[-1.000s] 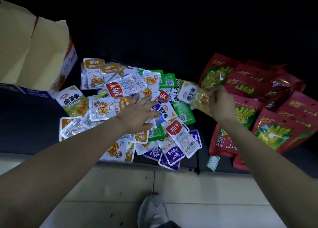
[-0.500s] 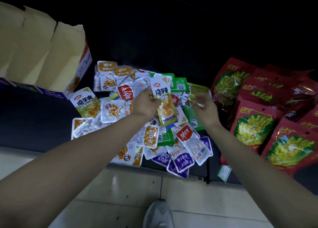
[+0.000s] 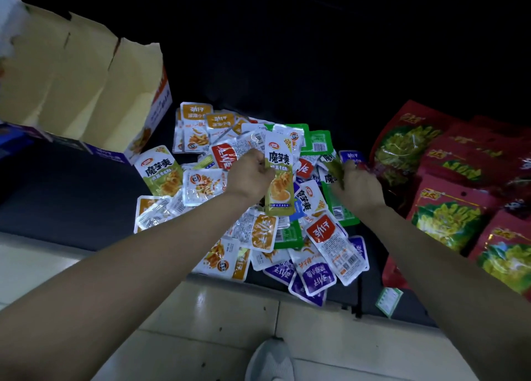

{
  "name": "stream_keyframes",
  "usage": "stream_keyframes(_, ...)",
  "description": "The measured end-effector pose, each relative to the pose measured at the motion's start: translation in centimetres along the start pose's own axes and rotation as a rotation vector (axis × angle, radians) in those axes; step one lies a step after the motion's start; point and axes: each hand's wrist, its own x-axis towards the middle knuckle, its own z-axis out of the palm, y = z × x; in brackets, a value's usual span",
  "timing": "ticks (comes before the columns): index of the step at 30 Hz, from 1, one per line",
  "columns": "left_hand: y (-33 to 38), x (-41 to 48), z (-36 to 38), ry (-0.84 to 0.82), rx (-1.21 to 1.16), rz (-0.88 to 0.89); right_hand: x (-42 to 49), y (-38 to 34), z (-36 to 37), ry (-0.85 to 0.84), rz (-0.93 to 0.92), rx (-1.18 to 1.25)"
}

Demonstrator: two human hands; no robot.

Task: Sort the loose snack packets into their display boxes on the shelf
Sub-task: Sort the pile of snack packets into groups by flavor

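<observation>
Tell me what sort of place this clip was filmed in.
Probably a small shop's snack aisle: loose snack packets lie heaped on a low dark shelf, larger red bags overlap to their right, and an open cardboard display box stands at the left.

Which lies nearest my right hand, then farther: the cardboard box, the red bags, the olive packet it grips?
1. olive packet, held in the right hand.
2. red bags, just to its right.
3. cardboard box, far left.
</observation>
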Motion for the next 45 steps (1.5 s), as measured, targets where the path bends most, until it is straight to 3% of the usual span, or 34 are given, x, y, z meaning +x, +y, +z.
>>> stream_keyframes(5,0.6,-0.1,0.2,-0.072,-0.027,-0.091,-1.6,1.2,-1.7,0.064,0.051,0.138)
stream_keyframes(12,1.9,-0.8,1.2,-0.165,-0.198,-0.192,-4.5,2.3,-2.8,-0.027,0.410,1.182)
stream_keyframes(15,2.8,-1.9,1.5,-0.194,-0.339,-0.244,-5.4,0.2,-2.4,-0.152,0.407,1.375)
stream_keyframes(18,3.1,-2.7,1.3,-0.204,-0.455,-0.263,-5.5,-3.0,-1.7,-0.177,0.319,1.306)
stream_keyframes(23,2.7,-3.3,-1.7,-0.054,-0.199,0.018,-5.1,-9.1,-2.6,-0.166,0.138,1.288)
stream_keyframes(26,2.4,-3.3,-5.7,-0.005,-0.137,0.054,-4.5,-12.5,-3.4,-0.295,0.047,1.375)
stream_keyframes(29,1.8,-3.5,-12.3,-0.002,0.307,0.139,-4.2,-16.6,-4.2,-0.402,-0.099,1.356)
stream_keyframes(31,0.6,-4.2,-17.7,-0.082,0.590,0.128,-4.2,-19.5,-4.5,-0.475,-0.135,1.377)
stream_keyframes(35,-4.7,-6.8,-27.2,-0.244,0.782,-0.056,-4.2,-26.0,-3.5,-0.623,-0.272,1.235)
stream_keyframes(41,-16.1,-9.5,-30.8,-0.124,1.111,-0.221,-4.4,-35.4,-0.1,-0.635,-0.329,0.880)
stream_keyframes(45,-20.4,-10.2,-30.4,0.006,1.202,-0.103,-3.8,-39.0,2.0,-0.597,-0.335,0.729)
